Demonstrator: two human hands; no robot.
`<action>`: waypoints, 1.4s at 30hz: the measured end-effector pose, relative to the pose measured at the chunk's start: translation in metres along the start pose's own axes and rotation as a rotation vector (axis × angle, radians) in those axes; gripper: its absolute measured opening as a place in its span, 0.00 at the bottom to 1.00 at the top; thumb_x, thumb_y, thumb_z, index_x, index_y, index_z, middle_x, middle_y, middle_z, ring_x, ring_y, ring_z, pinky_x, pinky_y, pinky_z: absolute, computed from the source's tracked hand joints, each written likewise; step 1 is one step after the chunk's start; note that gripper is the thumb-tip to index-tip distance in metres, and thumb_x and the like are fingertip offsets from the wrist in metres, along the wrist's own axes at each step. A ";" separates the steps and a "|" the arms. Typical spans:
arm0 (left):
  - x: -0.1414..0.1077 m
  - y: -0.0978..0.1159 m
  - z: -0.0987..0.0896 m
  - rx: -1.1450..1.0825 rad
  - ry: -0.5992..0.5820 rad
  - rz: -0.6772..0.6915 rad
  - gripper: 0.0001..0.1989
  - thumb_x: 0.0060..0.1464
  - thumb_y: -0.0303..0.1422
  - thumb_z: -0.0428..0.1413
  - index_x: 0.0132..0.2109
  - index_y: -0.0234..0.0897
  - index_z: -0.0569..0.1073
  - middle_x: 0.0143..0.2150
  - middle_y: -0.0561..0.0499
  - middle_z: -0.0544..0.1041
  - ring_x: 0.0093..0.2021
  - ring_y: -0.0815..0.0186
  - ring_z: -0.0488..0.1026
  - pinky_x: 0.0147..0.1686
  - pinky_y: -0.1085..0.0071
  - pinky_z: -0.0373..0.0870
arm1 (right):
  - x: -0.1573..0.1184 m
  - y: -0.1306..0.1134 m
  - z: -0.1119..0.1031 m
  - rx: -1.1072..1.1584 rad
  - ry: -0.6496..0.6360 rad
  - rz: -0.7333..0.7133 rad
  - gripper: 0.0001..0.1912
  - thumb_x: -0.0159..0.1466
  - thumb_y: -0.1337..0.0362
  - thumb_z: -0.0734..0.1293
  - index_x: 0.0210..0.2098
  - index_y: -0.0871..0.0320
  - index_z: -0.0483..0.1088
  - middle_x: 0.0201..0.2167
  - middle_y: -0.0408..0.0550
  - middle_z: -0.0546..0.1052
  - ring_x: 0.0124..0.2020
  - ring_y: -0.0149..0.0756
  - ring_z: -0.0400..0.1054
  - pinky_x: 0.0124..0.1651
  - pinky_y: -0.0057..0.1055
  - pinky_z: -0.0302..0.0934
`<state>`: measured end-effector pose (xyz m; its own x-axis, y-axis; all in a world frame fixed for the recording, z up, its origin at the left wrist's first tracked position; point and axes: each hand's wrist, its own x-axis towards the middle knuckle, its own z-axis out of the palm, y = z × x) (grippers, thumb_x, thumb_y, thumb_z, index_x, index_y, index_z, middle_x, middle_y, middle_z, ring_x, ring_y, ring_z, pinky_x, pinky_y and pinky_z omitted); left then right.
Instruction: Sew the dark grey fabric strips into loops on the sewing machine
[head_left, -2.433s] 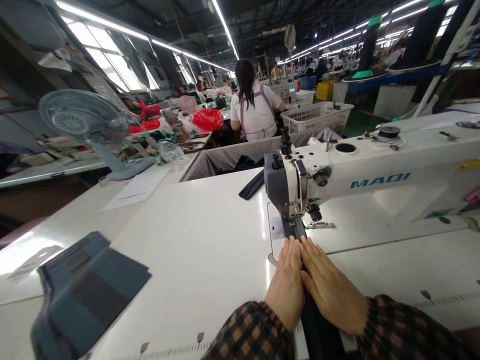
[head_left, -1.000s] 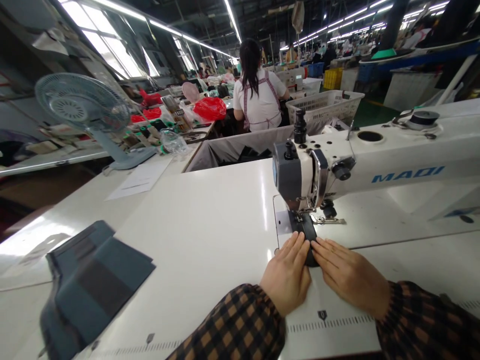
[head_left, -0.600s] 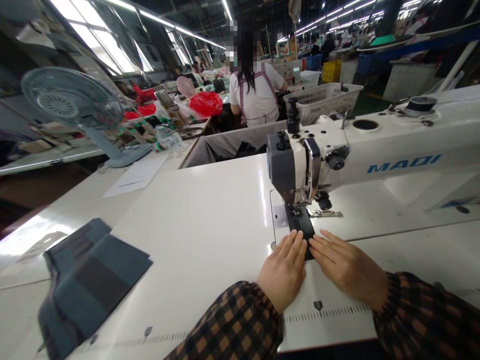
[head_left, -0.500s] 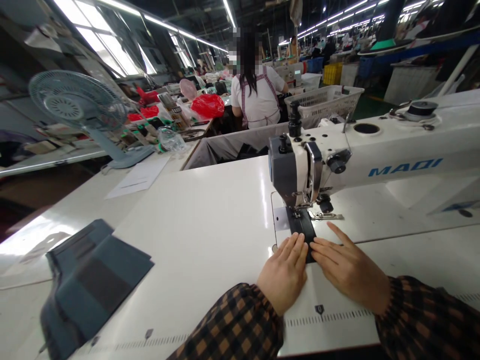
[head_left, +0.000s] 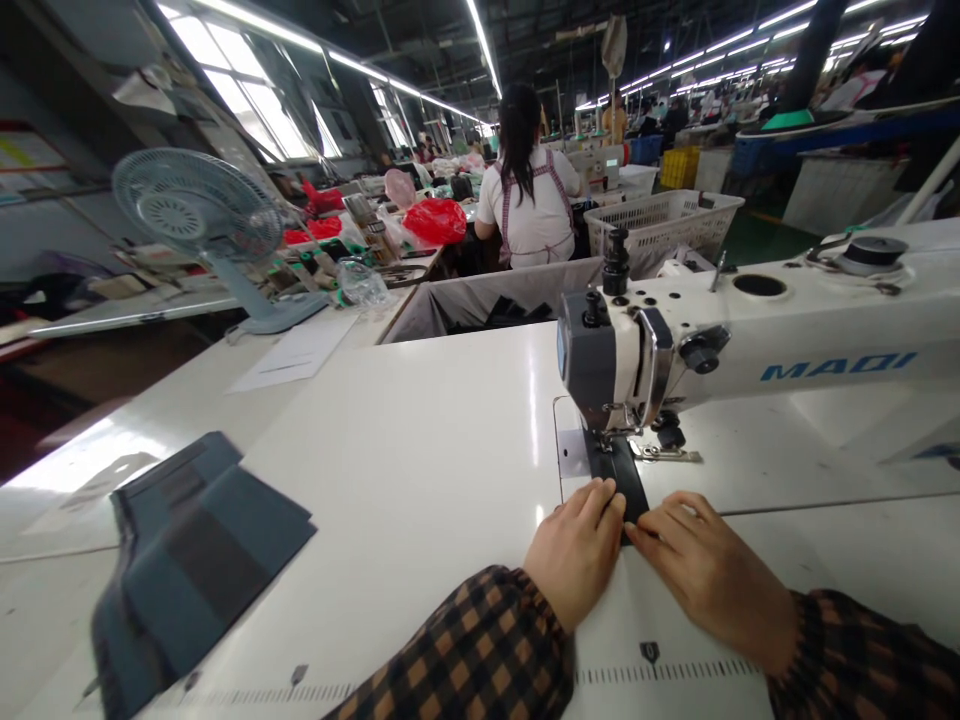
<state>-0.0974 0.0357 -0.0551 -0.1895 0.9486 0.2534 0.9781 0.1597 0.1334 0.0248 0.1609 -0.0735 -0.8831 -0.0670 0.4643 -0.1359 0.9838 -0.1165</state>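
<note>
A black fabric strip [head_left: 630, 487] lies under the presser foot of a white sewing machine [head_left: 825, 330] marked MAQI and runs toward me. My left hand [head_left: 577, 545] is at the strip's left side, its fingers bent and bunched on the near part. At the lower right edge, my right hand [head_left: 709, 570] pinches the strip between thumb and curled fingers. Both hands are a little short of the presser foot. The strip's near end is partly hidden by my fingers. Folded blue-grey fabric pieces [head_left: 210, 540] with a darker band lie on the table to the left.
A grey fan [head_left: 202, 220] and a paper sheet [head_left: 292, 355] stand and lie at back left. Beyond the table [head_left: 420, 430] is a cloth-lined bin [head_left: 427, 310] with dark pieces. A person [head_left: 532, 190] sits behind it, near a white basket [head_left: 667, 215].
My right hand has curled its outstretched fingers into a pinch on the strip's edge. My left fingers have bent more. The whole view has shifted slightly.
</note>
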 end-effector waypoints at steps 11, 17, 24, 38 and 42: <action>0.011 -0.020 0.007 0.029 0.095 -0.049 0.09 0.57 0.29 0.43 0.36 0.37 0.69 0.33 0.51 0.71 0.36 0.68 0.69 0.32 0.72 0.71 | 0.030 0.027 0.013 -0.159 -0.039 -0.072 0.11 0.62 0.72 0.54 0.38 0.60 0.67 0.30 0.46 0.68 0.35 0.33 0.61 0.45 0.37 0.52; 0.032 -0.030 0.014 0.104 0.116 -0.062 0.10 0.56 0.27 0.43 0.39 0.34 0.69 0.36 0.47 0.70 0.41 0.64 0.68 0.44 0.64 0.67 | 0.031 0.033 0.019 -0.136 0.001 0.038 0.13 0.62 0.71 0.55 0.42 0.59 0.66 0.37 0.49 0.70 0.40 0.34 0.62 0.42 0.34 0.54; 0.034 -0.022 0.023 0.220 0.135 -0.091 0.12 0.54 0.24 0.45 0.44 0.27 0.67 0.44 0.41 0.69 0.50 0.59 0.62 0.54 0.59 0.57 | 0.017 0.037 0.017 0.027 0.049 0.072 0.16 0.61 0.72 0.55 0.46 0.57 0.65 0.38 0.48 0.70 0.40 0.35 0.62 0.42 0.35 0.54; 0.014 -0.014 0.032 0.228 0.132 -0.223 0.14 0.56 0.29 0.43 0.46 0.31 0.67 0.47 0.47 0.67 0.45 0.62 0.63 0.51 0.62 0.58 | 0.003 0.044 0.034 -0.025 0.215 -0.189 0.14 0.59 0.68 0.59 0.44 0.58 0.66 0.28 0.45 0.71 0.30 0.32 0.65 0.37 0.32 0.55; 0.016 -0.030 0.026 0.173 0.142 -0.323 0.17 0.58 0.33 0.39 0.51 0.36 0.63 0.54 0.50 0.63 0.52 0.60 0.58 0.55 0.56 0.53 | 0.004 0.054 0.037 -0.118 0.218 -0.271 0.14 0.57 0.65 0.61 0.43 0.58 0.68 0.30 0.44 0.72 0.30 0.30 0.67 0.38 0.30 0.56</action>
<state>-0.1270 0.0528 -0.0799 -0.4877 0.7967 0.3570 0.8641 0.4989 0.0671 -0.0028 0.2075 -0.1105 -0.7040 -0.3033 0.6422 -0.2880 0.9484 0.1322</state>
